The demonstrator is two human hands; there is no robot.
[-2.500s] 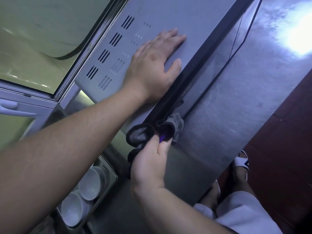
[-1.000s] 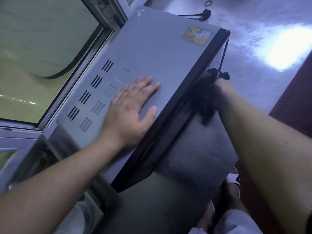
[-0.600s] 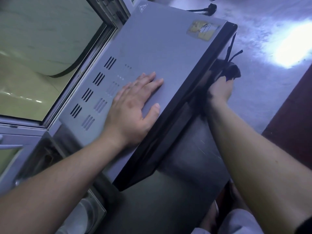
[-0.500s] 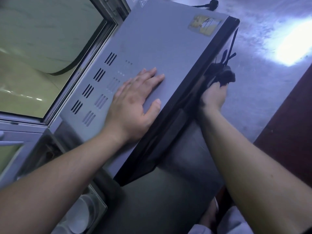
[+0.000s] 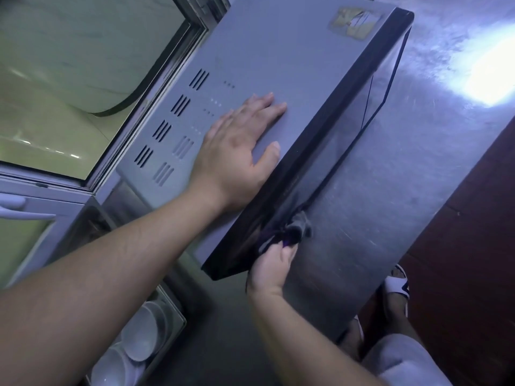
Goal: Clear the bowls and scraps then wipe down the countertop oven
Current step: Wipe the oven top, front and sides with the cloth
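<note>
The grey countertop oven (image 5: pixel 278 59) stands on a steel counter (image 5: pixel 412 168), its dark glass front facing right. My left hand (image 5: pixel 237 151) lies flat on the oven's top, fingers straight. My right hand (image 5: pixel 271 267) grips a dark crumpled cloth (image 5: pixel 292 232) and holds it against the near lower end of the oven's glass front. White bowls (image 5: pixel 142 332) sit in a metal tray at the bottom left, partly hidden by my left forearm.
A window (image 5: pixel 83 79) runs close along the oven's left side. The counter's front edge drops to a dark red floor (image 5: pixel 473 246) on the right. My feet in slippers (image 5: pixel 397 285) stand below the counter edge. Bright glare marks the counter's far right.
My right hand has drawn the cloth along the oven's glass front from the far end down to the near end. My left hand has stayed flat on the top.
</note>
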